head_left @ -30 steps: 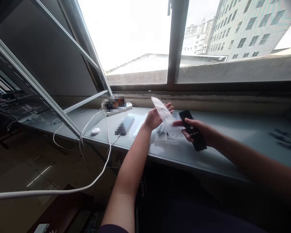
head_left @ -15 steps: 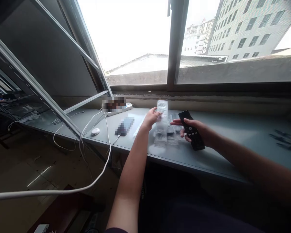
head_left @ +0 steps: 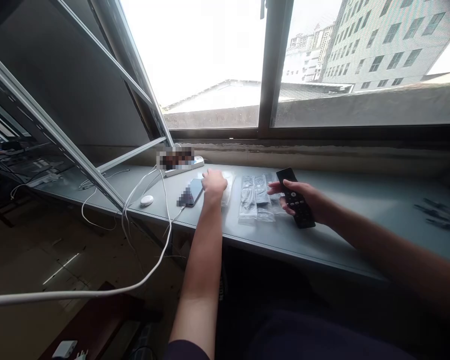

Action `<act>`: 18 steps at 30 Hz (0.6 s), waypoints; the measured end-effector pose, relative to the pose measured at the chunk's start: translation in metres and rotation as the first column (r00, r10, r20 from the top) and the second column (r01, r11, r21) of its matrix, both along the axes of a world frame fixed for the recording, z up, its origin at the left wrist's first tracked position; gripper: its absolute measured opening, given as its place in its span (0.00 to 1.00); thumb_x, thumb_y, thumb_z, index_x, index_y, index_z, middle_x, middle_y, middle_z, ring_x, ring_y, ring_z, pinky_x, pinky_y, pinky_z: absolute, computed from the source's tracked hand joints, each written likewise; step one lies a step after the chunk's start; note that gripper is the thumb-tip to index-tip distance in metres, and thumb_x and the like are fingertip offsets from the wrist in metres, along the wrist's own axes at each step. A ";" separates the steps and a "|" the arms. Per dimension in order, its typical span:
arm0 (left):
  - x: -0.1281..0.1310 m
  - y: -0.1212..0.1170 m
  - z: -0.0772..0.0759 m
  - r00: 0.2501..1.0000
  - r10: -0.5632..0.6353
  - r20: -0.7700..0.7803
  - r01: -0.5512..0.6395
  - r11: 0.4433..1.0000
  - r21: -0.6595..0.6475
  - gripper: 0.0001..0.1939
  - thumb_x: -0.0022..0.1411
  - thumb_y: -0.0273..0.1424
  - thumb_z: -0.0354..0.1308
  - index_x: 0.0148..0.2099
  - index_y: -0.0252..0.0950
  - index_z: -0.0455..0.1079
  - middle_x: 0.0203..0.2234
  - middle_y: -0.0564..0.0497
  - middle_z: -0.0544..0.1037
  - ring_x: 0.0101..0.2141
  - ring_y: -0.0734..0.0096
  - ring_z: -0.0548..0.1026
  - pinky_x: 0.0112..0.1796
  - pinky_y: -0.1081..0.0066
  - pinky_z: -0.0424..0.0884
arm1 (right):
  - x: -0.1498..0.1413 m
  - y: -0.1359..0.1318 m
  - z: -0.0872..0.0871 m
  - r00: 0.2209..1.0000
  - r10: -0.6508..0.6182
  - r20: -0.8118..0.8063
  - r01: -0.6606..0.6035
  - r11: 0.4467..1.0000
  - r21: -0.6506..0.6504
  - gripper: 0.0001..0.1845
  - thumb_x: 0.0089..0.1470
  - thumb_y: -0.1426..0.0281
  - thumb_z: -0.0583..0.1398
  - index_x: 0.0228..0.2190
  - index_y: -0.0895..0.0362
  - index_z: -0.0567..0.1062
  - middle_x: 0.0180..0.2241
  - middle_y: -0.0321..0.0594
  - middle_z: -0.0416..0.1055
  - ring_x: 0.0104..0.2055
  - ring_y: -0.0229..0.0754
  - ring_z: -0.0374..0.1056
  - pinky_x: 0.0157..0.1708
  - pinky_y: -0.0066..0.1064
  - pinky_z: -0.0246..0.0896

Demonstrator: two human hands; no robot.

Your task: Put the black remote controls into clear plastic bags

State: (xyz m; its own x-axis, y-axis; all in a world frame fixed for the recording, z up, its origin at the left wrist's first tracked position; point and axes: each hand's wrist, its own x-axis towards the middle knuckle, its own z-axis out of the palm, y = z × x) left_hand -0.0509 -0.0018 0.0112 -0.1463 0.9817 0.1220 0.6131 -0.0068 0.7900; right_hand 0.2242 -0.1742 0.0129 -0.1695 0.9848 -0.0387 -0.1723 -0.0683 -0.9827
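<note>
My right hand [head_left: 303, 195] holds a black remote control [head_left: 299, 202] at a tilt, buttons facing up, with some fingers reaching out past its left side. My left hand [head_left: 214, 182] is over the left part of the desk, its fingers curled and partly hidden. A pale clear plastic bag [head_left: 228, 189] lies right beside and under that hand. Whether the fingers grip it is not visible. Between my hands, several clear plastic bags [head_left: 255, 199] lie flat side by side, and the rightmost is partly behind my right hand.
Left of my left hand is a phone [head_left: 195, 192] with a cable plugged in. Further left are a round white object [head_left: 146, 200], a power strip [head_left: 189, 167] and a looping white cable [head_left: 168, 220]. A metal frame [head_left: 75, 145] slants over the desk. Blurred dark items [head_left: 442, 216] lie far right.
My left hand, which held up a clear plastic bag, has moved left and down to the desk near the phone. The right hand still holds the remote control in nearly the same place.
</note>
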 end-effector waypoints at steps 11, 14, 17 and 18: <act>0.131 -0.033 0.031 0.474 -0.830 0.294 0.857 0.512 0.061 0.22 0.72 0.44 0.71 0.60 0.36 0.84 0.50 0.42 0.89 0.49 0.55 0.85 0.57 0.60 0.78 | 0.004 0.004 -0.004 0.981 -0.031 -0.192 0.012 0.995 -0.099 0.17 0.69 0.53 0.72 0.44 0.54 0.80 0.36 0.42 0.78 0.24 0.36 0.65 0.18 0.26 0.67; 0.149 -0.029 0.027 0.419 -0.827 0.375 0.874 0.479 0.077 0.22 0.71 0.41 0.72 0.60 0.34 0.85 0.46 0.41 0.89 0.45 0.59 0.85 0.55 0.60 0.79 | 0.006 0.006 -0.005 0.981 -0.074 -0.177 0.057 0.994 -0.098 0.16 0.67 0.56 0.73 0.43 0.53 0.79 0.36 0.41 0.77 0.25 0.37 0.66 0.19 0.26 0.69; 0.148 -0.016 0.021 0.426 -0.793 0.435 0.829 0.535 0.162 0.22 0.72 0.44 0.72 0.60 0.34 0.85 0.46 0.41 0.90 0.46 0.58 0.86 0.54 0.61 0.79 | 0.010 0.011 -0.006 0.975 -0.051 -0.215 0.028 0.994 -0.108 0.18 0.72 0.52 0.68 0.49 0.52 0.80 0.35 0.41 0.76 0.24 0.39 0.66 0.19 0.29 0.69; 0.145 -0.012 0.018 0.454 -0.774 0.442 0.794 0.576 0.194 0.22 0.74 0.45 0.70 0.59 0.34 0.85 0.46 0.41 0.90 0.47 0.58 0.86 0.54 0.63 0.78 | 0.011 0.012 -0.007 0.971 -0.038 -0.236 0.011 0.993 -0.115 0.20 0.74 0.50 0.65 0.51 0.53 0.80 0.34 0.41 0.76 0.23 0.39 0.64 0.18 0.30 0.68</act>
State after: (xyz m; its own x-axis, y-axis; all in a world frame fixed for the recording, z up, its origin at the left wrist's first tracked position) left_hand 0.0941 -0.0133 0.0296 0.6636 0.7109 0.2329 -0.0472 -0.2709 0.9614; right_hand 0.2352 -0.1618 0.0064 -0.1631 0.9804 -0.1103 -0.4028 -0.1682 -0.8997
